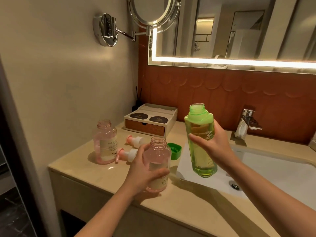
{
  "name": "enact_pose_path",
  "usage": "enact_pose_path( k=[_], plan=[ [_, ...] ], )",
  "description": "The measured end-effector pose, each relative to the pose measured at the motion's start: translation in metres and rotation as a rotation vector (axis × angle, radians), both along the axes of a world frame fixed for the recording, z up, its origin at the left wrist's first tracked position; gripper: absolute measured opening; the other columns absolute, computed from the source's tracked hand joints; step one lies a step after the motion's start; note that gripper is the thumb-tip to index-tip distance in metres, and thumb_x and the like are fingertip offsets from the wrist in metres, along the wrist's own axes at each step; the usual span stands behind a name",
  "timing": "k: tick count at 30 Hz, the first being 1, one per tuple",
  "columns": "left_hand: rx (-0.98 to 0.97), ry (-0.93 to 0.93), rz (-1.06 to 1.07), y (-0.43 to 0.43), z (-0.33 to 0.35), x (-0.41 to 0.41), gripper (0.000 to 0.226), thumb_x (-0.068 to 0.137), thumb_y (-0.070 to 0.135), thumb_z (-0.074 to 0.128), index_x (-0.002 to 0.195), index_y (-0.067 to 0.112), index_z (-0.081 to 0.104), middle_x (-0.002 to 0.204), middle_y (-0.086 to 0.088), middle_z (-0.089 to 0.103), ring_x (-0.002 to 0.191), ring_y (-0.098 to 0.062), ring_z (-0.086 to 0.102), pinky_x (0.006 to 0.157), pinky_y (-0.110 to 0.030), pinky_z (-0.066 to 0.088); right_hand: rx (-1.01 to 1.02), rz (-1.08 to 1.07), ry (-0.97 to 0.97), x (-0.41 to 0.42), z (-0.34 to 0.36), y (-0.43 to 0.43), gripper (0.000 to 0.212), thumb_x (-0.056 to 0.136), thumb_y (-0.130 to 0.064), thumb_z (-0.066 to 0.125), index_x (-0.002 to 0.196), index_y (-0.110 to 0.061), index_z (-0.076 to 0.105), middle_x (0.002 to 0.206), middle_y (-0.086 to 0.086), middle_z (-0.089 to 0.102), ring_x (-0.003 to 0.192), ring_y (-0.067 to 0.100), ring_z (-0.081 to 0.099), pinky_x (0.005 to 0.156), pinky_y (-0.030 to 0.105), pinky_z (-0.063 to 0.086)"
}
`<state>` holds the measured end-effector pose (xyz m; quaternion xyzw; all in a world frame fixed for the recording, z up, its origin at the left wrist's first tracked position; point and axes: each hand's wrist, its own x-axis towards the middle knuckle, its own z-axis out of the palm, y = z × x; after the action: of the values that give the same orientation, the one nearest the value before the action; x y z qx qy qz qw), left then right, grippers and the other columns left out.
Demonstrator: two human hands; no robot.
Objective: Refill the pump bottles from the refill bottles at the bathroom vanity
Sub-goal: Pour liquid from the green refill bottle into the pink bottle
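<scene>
My left hand [142,171] grips an open pink pump bottle [158,164] standing on the beige vanity top [179,207], its neck uncovered. My right hand [214,144] holds an uncapped green refill bottle [200,141] upright in the air over the sink's left edge, with yellow-green liquid in it. A second open pink bottle [106,142] stands further left. Two pink-and-white pump heads [135,140] [127,154] lie on the counter between the pink bottles. The green cap [174,150] lies behind the bottle I grip.
A white sink basin [282,171] with a drain lies to the right, a chrome tap [249,119] behind it. A small drawer box [150,120] and a reed diffuser [136,103] stand at the back. A swing-arm mirror [153,11] juts from the left wall.
</scene>
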<state>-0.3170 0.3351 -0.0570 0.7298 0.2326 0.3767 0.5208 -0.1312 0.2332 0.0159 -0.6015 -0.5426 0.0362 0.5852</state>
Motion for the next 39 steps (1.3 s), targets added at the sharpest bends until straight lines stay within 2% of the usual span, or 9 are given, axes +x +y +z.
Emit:
enact_pose_path(
  k=[5, 8, 10, 14, 19, 25, 27, 30, 39],
  plan=[
    [0.0, -0.085, -0.013, -0.012, 0.005, 0.011, 0.08, 0.049, 0.037, 0.081, 0.115, 0.043, 0.037, 0.122, 0.017, 0.047, 0.111, -0.003, 0.05, 0.081, -0.012, 0.042, -0.072, 0.018, -0.071, 0.004, -0.006, -0.017, 0.063, 0.059, -0.039, 0.074, 0.114, -0.025, 0.047, 0.102, -0.011, 0.06, 0.092, 0.003, 0.06, 0.071, 0.01, 0.048],
    [0.013, -0.158, 0.054, -0.017, 0.016, 0.015, 0.082, 0.05, 0.038, 0.082, 0.119, 0.039, 0.039, 0.117, 0.02, 0.048, 0.103, 0.005, 0.05, 0.077, -0.01, 0.041, -0.106, 0.027, -0.085, 0.009, -0.01, -0.023, 0.064, 0.06, -0.037, 0.078, 0.114, -0.028, 0.046, 0.1, -0.017, 0.058, 0.089, -0.005, 0.058, 0.071, 0.006, 0.045],
    [0.029, -0.165, 0.066, -0.019, 0.026, 0.018, 0.081, 0.048, 0.037, 0.078, 0.12, 0.034, 0.043, 0.112, 0.019, 0.052, 0.1, 0.004, 0.052, 0.075, -0.011, 0.042, -0.134, 0.024, -0.108, 0.011, -0.013, -0.025, 0.067, 0.061, -0.036, 0.082, 0.116, -0.029, 0.045, 0.1, -0.019, 0.057, 0.089, -0.007, 0.057, 0.07, 0.004, 0.044],
    [0.071, -0.113, 0.067, -0.02, 0.03, 0.023, 0.047, 0.063, 0.021, 0.082, 0.101, 0.031, 0.056, 0.098, 0.015, 0.063, 0.092, 0.0, 0.059, 0.071, -0.017, 0.045, -0.184, 0.03, -0.166, 0.015, -0.019, -0.025, 0.067, 0.066, -0.027, 0.08, 0.122, -0.029, 0.043, 0.105, -0.013, 0.057, 0.096, 0.0, 0.055, 0.074, 0.011, 0.042],
    [0.081, -0.132, 0.093, -0.02, 0.025, 0.027, 0.038, 0.069, 0.015, 0.08, 0.094, 0.031, 0.057, 0.091, 0.016, 0.064, 0.081, 0.013, 0.059, 0.063, -0.006, 0.046, -0.197, 0.052, -0.255, 0.016, -0.019, -0.023, 0.067, 0.065, -0.027, 0.082, 0.12, -0.031, 0.044, 0.103, -0.015, 0.059, 0.094, -0.002, 0.055, 0.074, 0.006, 0.043],
    [0.1, -0.164, 0.114, -0.019, 0.022, 0.028, 0.039, 0.068, 0.013, 0.08, 0.093, 0.031, 0.057, 0.09, 0.016, 0.064, 0.081, 0.013, 0.059, 0.064, -0.004, 0.046, -0.237, 0.055, -0.359, 0.018, -0.016, -0.019, 0.071, 0.064, -0.034, 0.082, 0.122, -0.037, 0.043, 0.106, -0.021, 0.058, 0.096, 0.004, 0.058, 0.08, 0.028, 0.053],
    [0.097, -0.166, 0.113, -0.018, 0.022, 0.029, 0.039, 0.068, 0.013, 0.081, 0.092, 0.031, 0.057, 0.089, 0.016, 0.064, 0.081, 0.013, 0.06, 0.064, -0.005, 0.047, -0.239, 0.052, -0.393, 0.018, -0.013, -0.018, 0.07, 0.064, -0.035, 0.082, 0.121, -0.041, 0.041, 0.107, -0.023, 0.057, 0.097, 0.004, 0.058, 0.08, 0.031, 0.054],
    [0.091, -0.164, 0.11, -0.018, 0.023, 0.029, 0.039, 0.068, 0.013, 0.08, 0.092, 0.032, 0.056, 0.088, 0.017, 0.064, 0.08, 0.014, 0.059, 0.063, -0.005, 0.047, -0.252, 0.042, -0.413, 0.02, -0.009, -0.016, 0.073, 0.064, -0.035, 0.083, 0.124, -0.039, 0.042, 0.11, -0.014, 0.06, 0.098, 0.007, 0.058, 0.081, 0.034, 0.054],
    [0.071, -0.163, 0.106, -0.018, 0.022, 0.028, 0.041, 0.067, 0.018, 0.082, 0.095, 0.034, 0.056, 0.094, 0.016, 0.065, 0.089, 0.002, 0.062, 0.07, -0.014, 0.048, -0.273, 0.068, -0.541, 0.019, 0.002, -0.012, 0.072, 0.064, -0.037, 0.081, 0.126, -0.035, 0.045, 0.113, -0.016, 0.057, 0.1, 0.004, 0.055, 0.076, 0.017, 0.044]
  ],
)
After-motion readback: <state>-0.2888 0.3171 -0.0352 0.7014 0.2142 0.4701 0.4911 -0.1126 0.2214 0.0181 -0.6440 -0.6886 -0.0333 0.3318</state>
